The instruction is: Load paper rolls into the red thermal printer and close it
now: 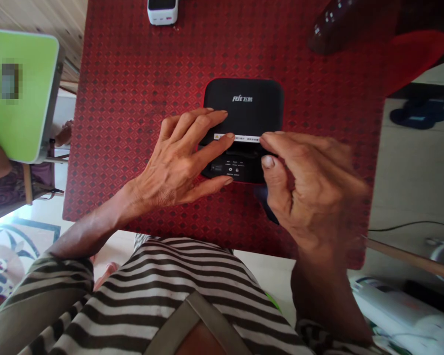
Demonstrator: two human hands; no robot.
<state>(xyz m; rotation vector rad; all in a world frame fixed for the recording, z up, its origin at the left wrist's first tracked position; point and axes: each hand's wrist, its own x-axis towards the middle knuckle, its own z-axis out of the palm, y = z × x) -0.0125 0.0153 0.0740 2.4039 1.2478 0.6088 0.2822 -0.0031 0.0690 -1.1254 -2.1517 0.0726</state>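
Note:
A black plastic device (pixel 244 111) with a "FEIE" logo lies flat on the red patterned table cover (pixel 133 98). A white label strip (pixel 237 138) with a yellow warning triangle crosses it, and a panel of small icons (pixel 225 170) sits below. My left hand (pixel 177 165) rests spread across the device, with fingertips on its top and near the strip. My right hand (pixel 309 192), blurred, has its fingertips at the strip's right end and its thumb just below. A dark blue object (pixel 267 209) is partly hidden under that hand.
A white box-shaped gadget (pixel 163 11) stands at the table's far edge. A dark red object (pixel 340 27) lies at the far right. A green board (pixel 22 93) is at the left. A white item (pixel 399 308) and a thin cable (pixel 410 225) lie off the table at the lower right.

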